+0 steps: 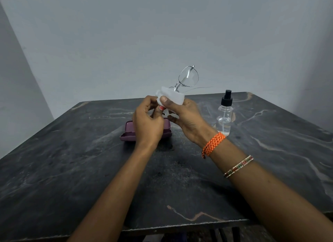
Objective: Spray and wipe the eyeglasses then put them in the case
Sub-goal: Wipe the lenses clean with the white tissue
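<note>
Both hands hold thin metal-framed eyeglasses [187,77] and a white wiping cloth [173,95] up over the middle of the dark marbled stone table [72,169].

The right hand [185,119] pinches the cloth around the lower lens, thumb pressed on the front of the fabric; the upper lens sticks up bare and tilted. The left hand [147,123] has its fingers curled at the cloth's left edge, gripping the glasses there. Below the hands, toward the far edge, lies the open purple plastic eyeglass case [128,133]. Right of it stands the clear spray bottle with a black nozzle [225,115], upright, near the far right corner. An orange braided wristband [213,144] and a beaded bangle [237,167] circle the right wrist.
</note>
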